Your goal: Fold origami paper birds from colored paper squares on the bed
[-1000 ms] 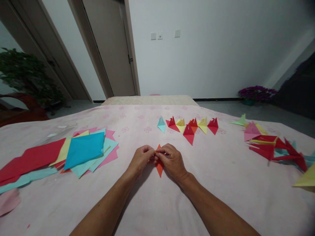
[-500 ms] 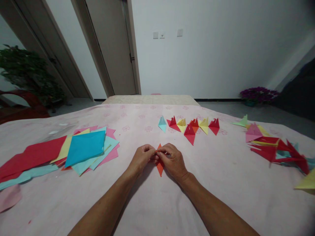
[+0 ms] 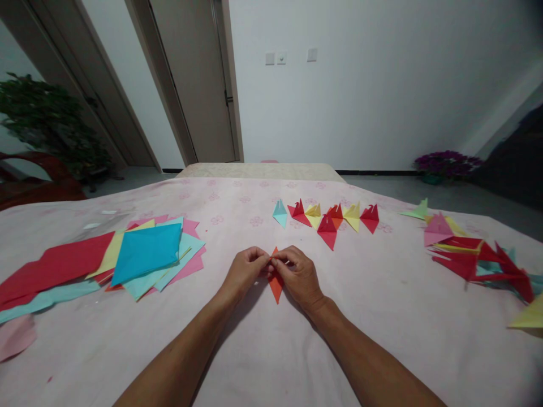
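Observation:
An orange folded paper piece (image 3: 276, 287), a long diamond with pointed ends, is between my hands above the tablecloth. My left hand (image 3: 249, 272) pinches it from the left, thumb against fingertips. From the other side my right hand (image 3: 298, 275) pinches the same paper, its fingertips meeting those of the left near the upper part. The fingers cover the middle of the fold. Beyond my hands stands a row of small folded paper cranes in red, yellow, orange and light blue, among them a red crane (image 3: 327, 230) closest to me and a light blue crane (image 3: 280, 213) at the left end.
Loose coloured sheets lie at the left, a blue sheet (image 3: 148, 252) on top and a red sheet (image 3: 59, 265) beside it. More folded papers, including a pink one (image 3: 438, 229), are heaped at the right. A pink flowered tablecloth (image 3: 237, 362) covers the table.
Both hands keep their pinch on the orange paper, with only a slight shift of the fingertips. The view has moved very slightly.

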`<state>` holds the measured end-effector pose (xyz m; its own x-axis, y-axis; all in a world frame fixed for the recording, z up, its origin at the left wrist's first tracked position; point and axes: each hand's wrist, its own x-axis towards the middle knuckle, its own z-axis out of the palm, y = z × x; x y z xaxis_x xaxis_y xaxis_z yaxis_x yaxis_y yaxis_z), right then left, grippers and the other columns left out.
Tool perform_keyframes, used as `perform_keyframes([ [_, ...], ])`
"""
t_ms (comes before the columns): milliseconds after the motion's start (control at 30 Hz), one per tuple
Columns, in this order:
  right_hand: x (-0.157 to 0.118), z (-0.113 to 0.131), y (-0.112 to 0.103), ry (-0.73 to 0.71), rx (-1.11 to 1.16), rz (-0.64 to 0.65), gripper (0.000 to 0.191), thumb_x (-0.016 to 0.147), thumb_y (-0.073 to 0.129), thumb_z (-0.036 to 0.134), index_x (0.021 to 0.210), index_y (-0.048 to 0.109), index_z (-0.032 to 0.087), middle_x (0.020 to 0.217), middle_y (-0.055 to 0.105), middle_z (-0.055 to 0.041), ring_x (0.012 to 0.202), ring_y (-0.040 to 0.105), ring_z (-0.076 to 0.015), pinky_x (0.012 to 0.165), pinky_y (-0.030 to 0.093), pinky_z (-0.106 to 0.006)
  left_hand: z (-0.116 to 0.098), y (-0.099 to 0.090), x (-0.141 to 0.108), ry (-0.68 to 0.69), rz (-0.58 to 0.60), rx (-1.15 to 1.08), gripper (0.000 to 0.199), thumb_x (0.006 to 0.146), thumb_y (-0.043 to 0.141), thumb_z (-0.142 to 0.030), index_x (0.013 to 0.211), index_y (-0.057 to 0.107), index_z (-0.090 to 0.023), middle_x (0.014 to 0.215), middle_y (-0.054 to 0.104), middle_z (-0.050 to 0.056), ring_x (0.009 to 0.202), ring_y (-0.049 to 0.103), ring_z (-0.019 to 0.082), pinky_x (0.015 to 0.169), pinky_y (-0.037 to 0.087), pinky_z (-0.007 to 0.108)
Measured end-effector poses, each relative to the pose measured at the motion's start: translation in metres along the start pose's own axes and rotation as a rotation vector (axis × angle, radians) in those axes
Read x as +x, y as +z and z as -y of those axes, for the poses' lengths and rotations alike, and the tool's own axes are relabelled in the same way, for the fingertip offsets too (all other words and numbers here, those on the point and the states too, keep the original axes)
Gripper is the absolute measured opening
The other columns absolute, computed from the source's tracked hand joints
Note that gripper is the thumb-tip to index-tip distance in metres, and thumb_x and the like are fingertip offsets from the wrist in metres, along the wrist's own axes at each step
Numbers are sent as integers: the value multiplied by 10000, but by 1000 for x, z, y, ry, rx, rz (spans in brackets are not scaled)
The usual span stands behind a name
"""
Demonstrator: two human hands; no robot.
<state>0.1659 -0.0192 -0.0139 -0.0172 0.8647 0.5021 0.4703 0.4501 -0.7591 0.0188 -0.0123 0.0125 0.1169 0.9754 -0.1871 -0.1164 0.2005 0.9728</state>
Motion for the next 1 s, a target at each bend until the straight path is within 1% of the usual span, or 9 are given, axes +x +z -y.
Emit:
perform_keyframes([
  [200, 0, 1, 0, 31, 27, -9, 111, 826, 619, 166, 762, 689, 224, 799, 648, -13, 769, 608, -160, 695, 473, -274, 4, -4, 4, 86, -13, 100, 134, 681, 708, -258, 681, 655, -135, 685, 680, 65, 640, 635, 148, 653, 504, 262],
  [367, 1, 0, 1, 59, 43, -15, 107, 823, 618, 179, 750, 683, 221, 798, 649, -16, 762, 609, -159, 670, 472, -269, 11, -10, 8, 162, -20, 170, 126, 656, 738, -235, 720, 700, -134, 675, 686, 65, 605, 622, 153, 583, 472, 244],
  [633, 3, -1, 1, 76, 58, -27, 97, 826, 620, 199, 759, 687, 221, 787, 652, -15, 739, 608, -157, 655, 471, -269, 16, -11, 9, 179, -29, 194, 177, 635, 787, -261, 747, 731, -136, 712, 704, 78, 606, 625, 155, 575, 469, 243],
  [833, 1, -1, 2, 80, 68, -26, 84, 820, 626, 196, 769, 688, 218, 798, 654, -15, 744, 611, -157, 655, 471, -268, 16, -10, 8, 192, -43, 187, 171, 678, 761, -290, 748, 735, -137, 724, 713, 81, 637, 631, 156, 611, 474, 250],
  [1000, 1, -1, 1, 78, 69, -23, 85, 823, 627, 199, 768, 689, 216, 795, 656, -18, 741, 612, -156, 654, 472, -265, 12, -8, 7, 179, -44, 189, 180, 684, 757, -292, 752, 738, -127, 720, 716, 87, 637, 634, 162, 609, 472, 257],
])
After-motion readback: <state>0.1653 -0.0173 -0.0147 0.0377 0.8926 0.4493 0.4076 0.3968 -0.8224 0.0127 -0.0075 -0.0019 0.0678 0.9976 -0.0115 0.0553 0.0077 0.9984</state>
